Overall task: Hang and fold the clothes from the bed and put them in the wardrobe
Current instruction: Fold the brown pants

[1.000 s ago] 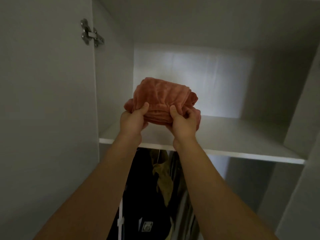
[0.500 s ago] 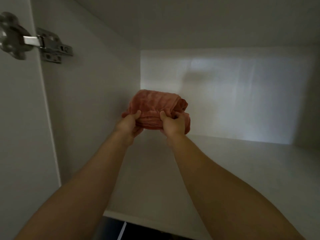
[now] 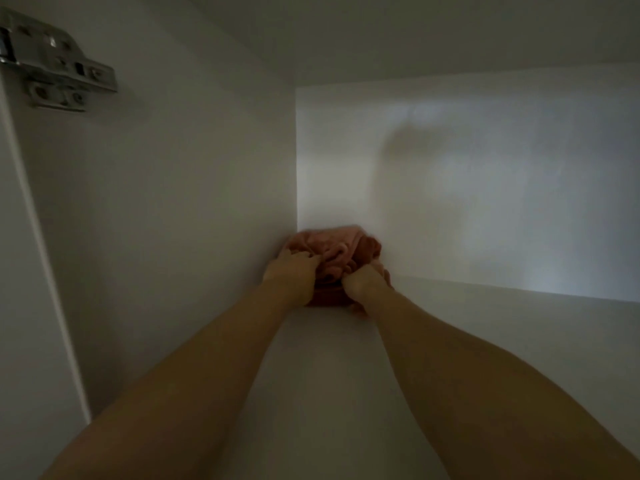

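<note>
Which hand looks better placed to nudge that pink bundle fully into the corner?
Probably the right. The right hand holds the folded pink garment on the side away from the side wall, so it can push toward it. The left hand sits close beside that wall, with little room.

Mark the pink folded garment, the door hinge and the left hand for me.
pink folded garment (image 3: 341,247): head view, on its rumpled top folds.
door hinge (image 3: 60,77): head view, on the metal body of the hinge.
left hand (image 3: 294,271): head view, on the back of the hand.
</note>
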A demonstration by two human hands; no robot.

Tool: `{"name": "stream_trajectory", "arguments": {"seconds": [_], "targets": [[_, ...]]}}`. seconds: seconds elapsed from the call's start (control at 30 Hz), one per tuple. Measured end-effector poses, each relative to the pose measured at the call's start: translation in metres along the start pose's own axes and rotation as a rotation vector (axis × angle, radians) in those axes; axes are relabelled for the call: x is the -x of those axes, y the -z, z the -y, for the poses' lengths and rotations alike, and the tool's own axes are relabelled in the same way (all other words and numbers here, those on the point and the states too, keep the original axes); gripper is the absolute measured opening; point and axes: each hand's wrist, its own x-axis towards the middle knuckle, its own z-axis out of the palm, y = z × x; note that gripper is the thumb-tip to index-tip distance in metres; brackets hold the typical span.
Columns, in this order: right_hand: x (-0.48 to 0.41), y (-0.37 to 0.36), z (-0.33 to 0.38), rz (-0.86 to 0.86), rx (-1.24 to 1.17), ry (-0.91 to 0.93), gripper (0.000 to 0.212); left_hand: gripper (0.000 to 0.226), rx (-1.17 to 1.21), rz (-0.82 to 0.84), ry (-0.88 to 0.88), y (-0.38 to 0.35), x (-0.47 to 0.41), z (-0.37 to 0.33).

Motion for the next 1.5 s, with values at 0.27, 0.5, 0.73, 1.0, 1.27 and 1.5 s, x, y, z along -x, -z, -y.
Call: {"name": "stream_trajectory", "arguments": {"seconds": [0.27, 0.5, 0.73, 1.0, 1.27, 1.5], "targets": [[0.022, 0.024, 0.011, 0.141, 0.244, 0.056, 0.047, 0.070, -0.049, -0.062, 0.042, 0.012, 0.017, -0.015], [0.082, 0.081, 0.052, 0.154, 0.221, 0.117, 0.047, 0.030, 0.148, -0.185, 0.088, 0.089, 0.074, -0.061], [0.174, 0.162, 0.053, -0.096, 0.217, 0.331, 0.038, 0.029, 0.331, -0.253, 0.050, 0.110, 0.131, -0.097], [0.356, 0.252, -0.012, -0.610, 0.331, 0.224, 0.036, 0.037, 0.818, -0.428, -0.461, 0.123, 0.262, -0.200], [0.595, 0.304, -0.108, -1.156, 0.288, -0.156, 0.026, 0.016, 1.056, -0.069, -1.112, 0.102, 0.445, -0.318], [0.853, 0.300, -0.136, -1.547, 0.277, -0.532, 0.023, 0.017, 1.066, 0.139, -1.621, 0.124, 0.674, -0.371]]}}
